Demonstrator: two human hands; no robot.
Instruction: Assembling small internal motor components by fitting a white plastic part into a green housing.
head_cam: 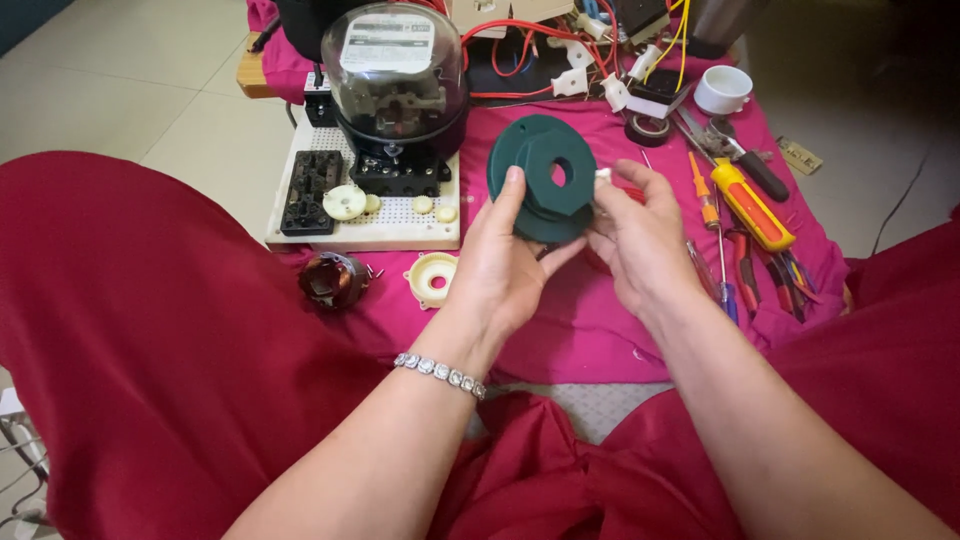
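My left hand [500,265] holds up a dark green round disc part [542,178] with a hole in its middle, thumb on its front edge. My right hand [640,240] sits right beside it, fingers curled around a small red-handled tool with a white tip [612,183] that touches the disc's right side. Both hands hover over a pink cloth [600,330] spread on the floor.
A glass-domed meter [395,75] stands on a white perforated board [400,232] with small cream gears. A copper coil [332,280] and cream ring [432,278] lie nearby. Screwdrivers and pliers [750,205], black tape roll [648,128], a white cup [722,88] and wires lie to the right.
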